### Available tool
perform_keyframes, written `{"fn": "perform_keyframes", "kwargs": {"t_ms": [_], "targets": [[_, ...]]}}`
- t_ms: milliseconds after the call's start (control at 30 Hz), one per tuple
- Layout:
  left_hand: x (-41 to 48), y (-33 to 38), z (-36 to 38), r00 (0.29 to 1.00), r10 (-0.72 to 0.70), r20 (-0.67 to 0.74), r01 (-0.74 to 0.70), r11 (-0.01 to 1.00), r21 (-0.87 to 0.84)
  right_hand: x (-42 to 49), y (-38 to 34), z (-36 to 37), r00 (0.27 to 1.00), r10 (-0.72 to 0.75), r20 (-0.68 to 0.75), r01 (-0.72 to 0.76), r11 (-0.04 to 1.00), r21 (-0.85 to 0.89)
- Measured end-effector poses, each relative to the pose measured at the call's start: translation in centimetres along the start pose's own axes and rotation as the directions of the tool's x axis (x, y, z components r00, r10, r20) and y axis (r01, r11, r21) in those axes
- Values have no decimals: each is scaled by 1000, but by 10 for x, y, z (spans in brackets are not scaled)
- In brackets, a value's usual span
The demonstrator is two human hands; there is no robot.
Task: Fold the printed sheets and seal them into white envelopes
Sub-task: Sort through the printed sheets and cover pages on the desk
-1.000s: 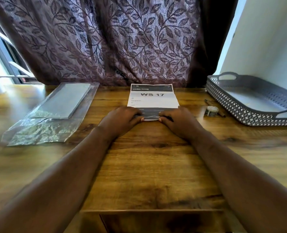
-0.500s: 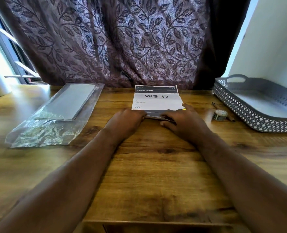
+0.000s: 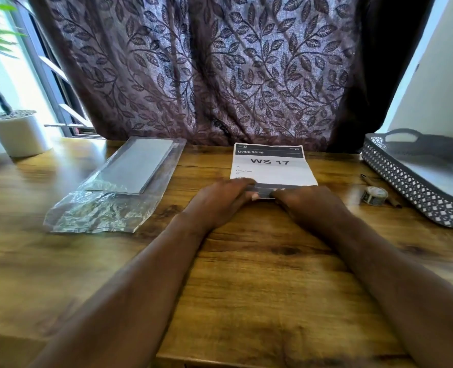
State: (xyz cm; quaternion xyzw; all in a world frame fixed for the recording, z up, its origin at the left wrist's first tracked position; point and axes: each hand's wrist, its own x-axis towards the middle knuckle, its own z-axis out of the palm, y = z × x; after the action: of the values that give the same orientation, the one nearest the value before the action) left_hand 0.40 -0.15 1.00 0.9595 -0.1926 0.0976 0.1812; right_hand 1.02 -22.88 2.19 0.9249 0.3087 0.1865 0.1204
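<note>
A printed sheet (image 3: 271,166) headed "LIVING ROOM, WS 17" lies on the wooden table (image 3: 246,274) near the curtain. Its near edge is turned up into a narrow fold between my hands. My left hand (image 3: 220,201) lies on the sheet's near left corner, fingers stretched along the fold. My right hand (image 3: 310,205) covers the near right part, its fingertips at the fold; how they bend is hidden. A stack of white envelopes (image 3: 133,170) sits inside a clear plastic bag (image 3: 100,211) at the left.
A grey perforated tray (image 3: 416,181) stands at the right edge with a pale sheet inside. A small tape roll (image 3: 373,195) and a dark pen (image 3: 366,177) lie beside it. A white plant pot (image 3: 15,134) stands far left. A leaf-patterned curtain hangs behind.
My right hand slid back left along the fold, and both hands meet near the middle of the sheet's near edge again. The camera has tilted upward, showing the plant.
</note>
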Motion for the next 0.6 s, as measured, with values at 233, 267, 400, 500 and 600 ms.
{"fn": "perform_keyframes", "kwargs": {"t_ms": [233,267,400,500,600], "targets": [[0,-10,-4,960,-244,-137,183,917,-354,-18,-11,-6,994,-63,84,73,990,-122],[1,-11,-2,959,-248,-133,189,918,-349,-20,-13,-7,993,-72,88,83,989,-125],[2,-14,1,957,-263,-125,208,918,-338,-32,-23,-13,987,-104,119,121,981,-154],[2,-13,1,961,-258,-103,202,903,-379,-47,-31,-18,987,-136,90,150,973,-178],[-1,-11,2,962,-258,-86,206,898,-388,-63,-36,-25,980,-192,47,197,960,-197]]}}
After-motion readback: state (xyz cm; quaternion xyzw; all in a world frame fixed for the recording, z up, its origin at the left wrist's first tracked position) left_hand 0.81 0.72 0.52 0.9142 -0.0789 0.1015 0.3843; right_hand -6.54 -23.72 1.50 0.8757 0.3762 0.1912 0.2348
